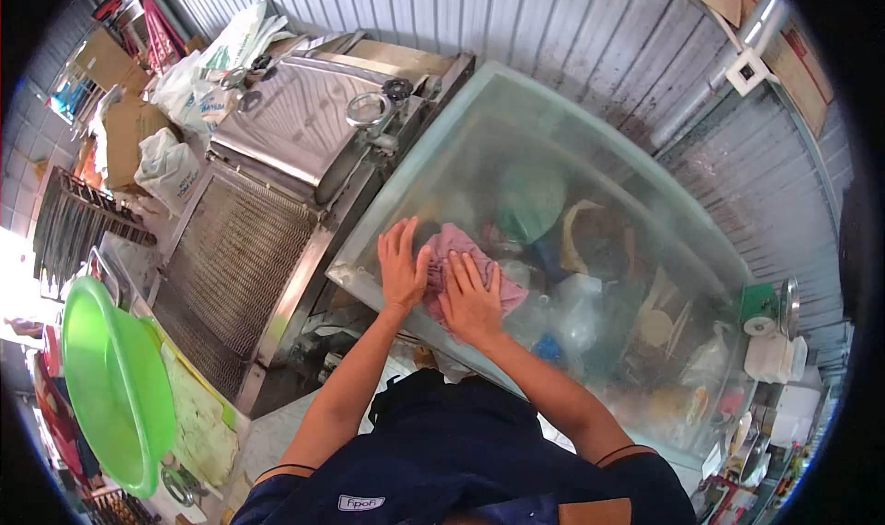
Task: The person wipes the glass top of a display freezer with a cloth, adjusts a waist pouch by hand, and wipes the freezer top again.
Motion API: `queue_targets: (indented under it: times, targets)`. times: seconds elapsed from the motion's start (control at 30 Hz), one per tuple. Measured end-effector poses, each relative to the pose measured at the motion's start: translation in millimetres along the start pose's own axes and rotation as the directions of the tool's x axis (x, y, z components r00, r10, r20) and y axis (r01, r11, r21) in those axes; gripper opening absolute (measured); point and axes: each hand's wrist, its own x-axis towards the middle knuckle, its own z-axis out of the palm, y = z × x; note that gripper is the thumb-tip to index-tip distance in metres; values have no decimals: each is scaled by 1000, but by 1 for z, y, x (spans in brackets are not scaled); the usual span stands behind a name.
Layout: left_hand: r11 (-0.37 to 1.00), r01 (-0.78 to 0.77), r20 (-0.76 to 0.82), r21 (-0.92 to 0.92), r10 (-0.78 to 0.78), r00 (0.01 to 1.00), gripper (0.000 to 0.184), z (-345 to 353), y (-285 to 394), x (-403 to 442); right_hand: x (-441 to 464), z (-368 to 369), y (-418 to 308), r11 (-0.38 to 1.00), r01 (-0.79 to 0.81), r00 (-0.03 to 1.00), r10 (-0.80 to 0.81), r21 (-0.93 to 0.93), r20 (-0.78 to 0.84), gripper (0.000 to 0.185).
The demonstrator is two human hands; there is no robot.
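Note:
My right hand (pixel 472 299) presses a crumpled pink cloth (pixel 451 241) against the clear, hazy top of a large glass case (pixel 433 156). Its fingers spread over the cloth and hold it to the surface. Just to the left, my left hand (pixel 403 267) is open near the case's edge, fingers up and thumb beside the cloth. Through the cloudy surface I see a green rounded thing (pixel 532 202), a clear plastic bag (pixel 579 313) and other items that are hard to make out.
Left of the case stands a metal machine (pixel 295 119) with a handwheel (pixel 369 110) and a mesh conveyor belt (pixel 230 258). A green basin (pixel 115 387) is at the far left, plastic bags (pixel 171 170) behind. Corrugated metal wall (pixel 553 36) backs the case; containers (pixel 774 354) stand right.

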Motion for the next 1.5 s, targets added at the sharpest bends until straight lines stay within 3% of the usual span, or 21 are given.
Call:
queue_targets:
  times: [0.23,0.5,0.53,0.57,0.67,0.9,1.1,1.43,1.5]
  targets:
    - [995,5,-19,-97,-7,1000,55,-5,-2,0,48,31,-13,999,13,998,-10,50,-67,51]
    - [969,74,-75,-237,-94,993,46,-29,-28,7,10,14,-17,995,91,995,-88,50,-57,51]
    - [991,55,-100,-121,-68,993,42,-36,-32,7,10,13,-18,994,95,994,-92,50,-54,51]
    - [991,61,-102,-120,-73,992,42,-43,-38,8,9,12,-20,995,89,994,-86,54,-66,51]
    - [975,22,-83,220,-3,997,39,-54,-56,7,16,14,-25,995,86,993,-81,55,-86,50]
    - [978,65,-66,198,-52,996,42,-48,-63,4,54,25,-40,998,36,993,-31,45,-110,48]
    - [991,116,-172,63,-104,980,46,-47,-69,1,24,23,-32,990,103,989,-91,93,-119,49]
    - [974,223,-157,-44,-227,961,48,-51,-66,7,67,34,-53,994,68,992,-59,81,-113,49]
    - [937,316,-141,-150,-337,931,52,-53,-66,12,71,36,-60,997,38,993,-31,67,-113,49]
